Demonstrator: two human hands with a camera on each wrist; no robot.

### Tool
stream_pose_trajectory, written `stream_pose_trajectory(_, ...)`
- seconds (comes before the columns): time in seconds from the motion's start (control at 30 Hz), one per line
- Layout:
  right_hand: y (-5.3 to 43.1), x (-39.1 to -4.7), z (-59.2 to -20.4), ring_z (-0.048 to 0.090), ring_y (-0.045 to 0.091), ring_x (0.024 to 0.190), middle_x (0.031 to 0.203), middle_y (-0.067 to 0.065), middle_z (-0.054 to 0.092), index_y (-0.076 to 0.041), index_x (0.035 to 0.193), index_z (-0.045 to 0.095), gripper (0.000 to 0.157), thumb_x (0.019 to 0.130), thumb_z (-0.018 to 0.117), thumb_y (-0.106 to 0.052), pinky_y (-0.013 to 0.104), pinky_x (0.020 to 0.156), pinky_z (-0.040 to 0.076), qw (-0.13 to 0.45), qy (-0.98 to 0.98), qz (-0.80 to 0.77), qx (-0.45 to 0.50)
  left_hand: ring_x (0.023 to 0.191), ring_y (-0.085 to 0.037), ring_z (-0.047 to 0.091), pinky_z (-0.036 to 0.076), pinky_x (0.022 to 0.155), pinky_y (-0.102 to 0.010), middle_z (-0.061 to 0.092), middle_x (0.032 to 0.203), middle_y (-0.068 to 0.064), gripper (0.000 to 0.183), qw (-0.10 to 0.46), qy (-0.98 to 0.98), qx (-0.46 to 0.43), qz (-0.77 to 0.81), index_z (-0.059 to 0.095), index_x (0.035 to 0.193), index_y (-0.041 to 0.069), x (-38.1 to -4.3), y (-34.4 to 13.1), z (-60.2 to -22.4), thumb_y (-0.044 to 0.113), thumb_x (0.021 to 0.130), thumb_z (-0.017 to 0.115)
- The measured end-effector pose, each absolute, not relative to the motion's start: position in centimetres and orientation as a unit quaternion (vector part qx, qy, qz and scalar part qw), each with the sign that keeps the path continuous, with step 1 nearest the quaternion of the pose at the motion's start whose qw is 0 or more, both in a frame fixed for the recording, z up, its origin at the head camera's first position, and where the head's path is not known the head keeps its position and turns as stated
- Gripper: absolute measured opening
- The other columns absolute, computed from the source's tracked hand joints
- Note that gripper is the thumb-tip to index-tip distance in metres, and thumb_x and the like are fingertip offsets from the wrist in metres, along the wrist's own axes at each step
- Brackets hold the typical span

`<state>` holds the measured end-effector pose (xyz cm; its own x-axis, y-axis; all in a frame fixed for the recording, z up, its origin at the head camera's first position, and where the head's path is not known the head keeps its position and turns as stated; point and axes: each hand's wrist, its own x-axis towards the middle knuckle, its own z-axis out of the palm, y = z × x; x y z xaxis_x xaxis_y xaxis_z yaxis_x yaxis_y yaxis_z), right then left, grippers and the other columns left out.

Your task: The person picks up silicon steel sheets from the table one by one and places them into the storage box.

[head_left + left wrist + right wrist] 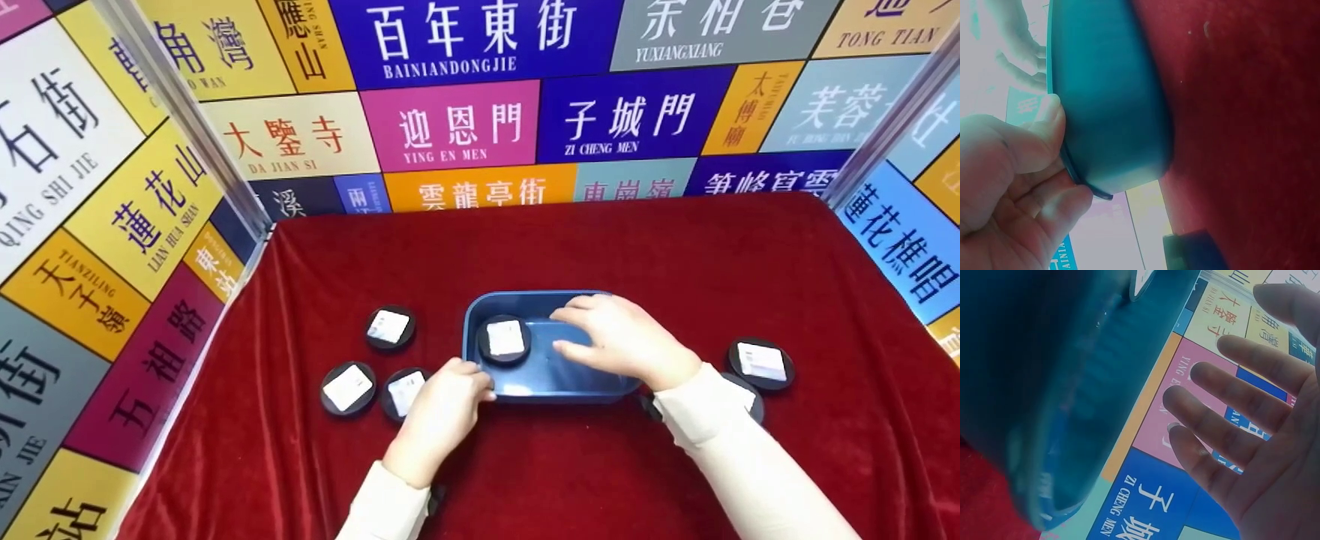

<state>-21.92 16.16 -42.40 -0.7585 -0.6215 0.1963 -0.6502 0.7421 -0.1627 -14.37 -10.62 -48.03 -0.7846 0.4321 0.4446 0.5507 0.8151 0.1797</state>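
Observation:
A blue rectangular tub (551, 379) stands on the red cloth, its long side facing me. Inside, at its left end, lies a round black disc (505, 340) with a white label on top. My left hand (446, 405) pinches the tub's rim at the near left corner; the left wrist view shows the thumb (1047, 126) and fingers on that edge. Above the tub's right half hovers my right hand (626, 341), fingers spread and holding nothing. In the right wrist view its straight fingers (1213, 422) are apart from the tub wall (1095, 433).
Left of the tub lie more labelled black discs: one at the back (390, 328), one farther left (349, 388), and one partly behind my left hand (405, 391). On the right, a disc (760, 364) overlaps another half hidden by my sleeve. Walls with coloured signs enclose the red cloth (570, 472).

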Motion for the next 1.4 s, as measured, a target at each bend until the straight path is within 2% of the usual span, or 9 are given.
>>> stream_pose_trajectory(0.53,17.5,-21.5,-42.9,0.068,0.025,0.107,0.118,0.008,0.071,-0.015,0.122,0.073,0.043,0.090,0.069,-0.043,0.046,0.096,0.055,0.058,-0.937,0.111,0.327,0.078,-0.017,0.059,0.053,0.068,-0.025,0.058,0.072,0.003,0.018,0.188,-0.936,-0.257,-0.150,0.067,0.072,0.017,-14.4,-10.6,-47.8,0.014,0.087,0.076)
stream_pose_trajectory(0.97,18.7,-21.0,-42.6,0.067,0.025,0.108,0.120,0.008,0.071,-0.014,0.124,0.072,0.046,0.089,0.070,-0.044,0.047,0.097,0.055,0.018,-0.950,0.120,0.287,0.078,-0.016,0.060,0.053,0.067,-0.025,0.059,0.073,0.003,0.018,0.185,-0.937,-0.257,-0.151,0.067,0.072,0.017,-14.3,-10.6,-47.7,0.015,0.088,0.075)
stream_pose_trajectory(1.4,19.9,-20.6,-42.8,0.066,0.028,0.109,0.120,0.009,0.070,-0.012,0.124,0.072,0.047,0.090,0.070,-0.044,0.048,0.098,0.053,0.025,-0.952,0.120,0.281,0.079,-0.016,0.060,0.053,0.068,-0.024,0.059,0.073,0.002,0.018,0.183,-0.937,-0.257,-0.151,0.067,0.072,0.016,-14.2,-10.6,-47.8,0.012,0.087,0.077)
